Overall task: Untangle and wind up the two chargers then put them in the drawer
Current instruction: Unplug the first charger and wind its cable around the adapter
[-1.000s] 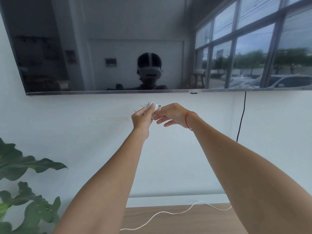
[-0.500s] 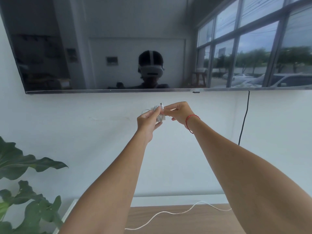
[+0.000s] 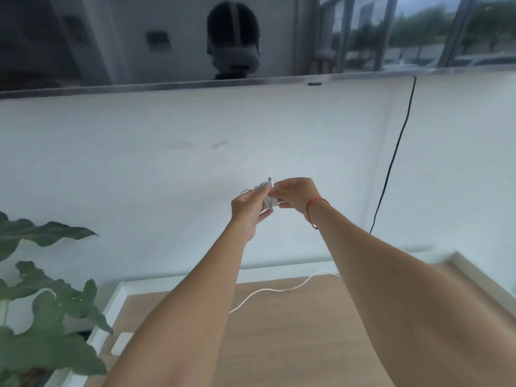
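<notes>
Left hand [image 3: 247, 208] fingers clamped on wound charger [image 3: 265, 201], right hand [image 3: 296, 194] fingers pinching plug end [image 3: 270, 182], both mid-air before wall. Loose white cable [image 3: 279, 289] near counter [image 3: 293, 353] far edge; plant [image 3: 42, 303] left.

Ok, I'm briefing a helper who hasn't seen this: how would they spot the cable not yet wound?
Start at the wooden top below the screen. A white cable snakes across its far part. Unlike the wound charger held up above it or the black cord on the wall, it lies loose and flat.
</notes>
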Motion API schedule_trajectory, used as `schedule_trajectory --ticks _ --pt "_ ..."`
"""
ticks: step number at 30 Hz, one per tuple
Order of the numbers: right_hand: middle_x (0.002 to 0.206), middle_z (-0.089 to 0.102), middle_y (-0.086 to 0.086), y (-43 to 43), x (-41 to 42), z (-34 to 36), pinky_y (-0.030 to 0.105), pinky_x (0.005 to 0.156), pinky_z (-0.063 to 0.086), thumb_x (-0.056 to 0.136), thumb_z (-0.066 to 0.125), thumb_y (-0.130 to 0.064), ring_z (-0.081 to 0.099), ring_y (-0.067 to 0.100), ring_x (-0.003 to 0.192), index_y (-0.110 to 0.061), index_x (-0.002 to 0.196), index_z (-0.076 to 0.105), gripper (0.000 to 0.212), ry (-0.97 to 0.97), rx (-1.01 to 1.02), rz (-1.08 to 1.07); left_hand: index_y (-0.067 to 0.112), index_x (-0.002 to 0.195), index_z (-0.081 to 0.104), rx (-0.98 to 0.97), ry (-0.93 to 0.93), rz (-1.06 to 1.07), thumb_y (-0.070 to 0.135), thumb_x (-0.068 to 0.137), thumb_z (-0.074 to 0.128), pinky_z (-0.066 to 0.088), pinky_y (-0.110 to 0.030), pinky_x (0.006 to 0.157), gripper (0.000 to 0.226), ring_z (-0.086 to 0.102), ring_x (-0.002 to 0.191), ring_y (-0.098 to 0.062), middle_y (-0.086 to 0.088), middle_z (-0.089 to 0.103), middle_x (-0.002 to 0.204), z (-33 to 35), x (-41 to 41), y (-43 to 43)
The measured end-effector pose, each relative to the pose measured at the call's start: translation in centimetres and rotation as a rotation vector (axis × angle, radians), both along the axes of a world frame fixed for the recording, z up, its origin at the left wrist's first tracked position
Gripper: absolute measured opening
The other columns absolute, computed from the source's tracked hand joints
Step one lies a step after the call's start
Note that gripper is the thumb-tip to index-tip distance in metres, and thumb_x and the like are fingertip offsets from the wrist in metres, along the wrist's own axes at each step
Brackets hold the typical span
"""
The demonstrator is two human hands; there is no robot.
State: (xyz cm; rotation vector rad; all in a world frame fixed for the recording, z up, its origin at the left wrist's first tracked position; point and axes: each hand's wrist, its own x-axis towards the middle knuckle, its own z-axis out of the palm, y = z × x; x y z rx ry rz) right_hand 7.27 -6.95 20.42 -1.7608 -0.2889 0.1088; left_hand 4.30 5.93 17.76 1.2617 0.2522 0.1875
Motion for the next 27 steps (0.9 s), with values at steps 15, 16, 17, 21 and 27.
schedule_trajectory --ticks 15,16,17,21,27 --pt "0.078 0.063 0.009 -10.6 -6.9 -27.1 0.012 0.044 0.044 0.081 0.076 -0.010 0.053 0.009 0.057 -0.004 0.095 0.067 0.017 0.582 -0.030 -0.262 0.024 0.078 0.070 0.287 0.616 -0.134 0.059 0.058 0.074 0.046 -0.026 0.079 0.040 0.062 0.089 -0.013 0.004 0.069 0.092 -24.7 -5.7 -11.4" --pt "0.078 0.063 0.009 -11.1 -7.2 -28.3 0.012 0.044 0.044 0.081 0.076 -0.010 0.053 0.008 0.057 -0.001 0.097 0.068 0.020 0.595 -0.027 -0.270 0.024 0.080 0.070 0.326 0.635 -0.142 0.061 0.055 0.073 0.046 -0.028 0.082 0.045 0.063 0.093 -0.015 0.003 0.070 0.095 -25.8 -5.9 -11.9" --pt "0.079 0.063 0.010 -11.6 -7.5 -29.5 0.011 0.044 0.044 0.081 0.076 -0.010 0.053 0.008 0.058 0.002 0.100 0.069 0.023 0.603 -0.026 -0.273 0.023 0.083 0.071 0.356 0.649 -0.158 0.059 0.061 0.074 0.046 -0.028 0.083 0.042 0.063 0.095 -0.016 0.002 0.070 0.098 -26.6 -6.0 -12.3" --pt "0.083 0.067 0.007 -12.5 -8.2 -32.6 0.020 0.062 0.048 0.077 0.080 -0.019 0.058 0.011 0.068 0.001 0.099 0.072 0.031 0.611 -0.030 -0.270 0.020 0.095 0.071 0.298 0.677 -0.241 0.043 0.084 0.068 0.041 -0.028 0.076 0.026 0.057 0.092 -0.012 0.005 0.064 0.102 -29.0 -6.8 -13.2" --pt "0.086 0.071 0.004 -12.5 -8.2 -33.6 0.025 0.068 0.048 0.075 0.080 -0.030 0.062 0.013 0.074 -0.006 0.094 0.073 0.031 0.594 0.029 -0.279 0.030 0.059 0.073 0.494 0.576 0.026 0.057 0.065 0.075 0.053 -0.029 0.085 0.028 0.064 0.093 -0.020 -0.007 0.063 0.100 -30.3 -6.9 -14.4"
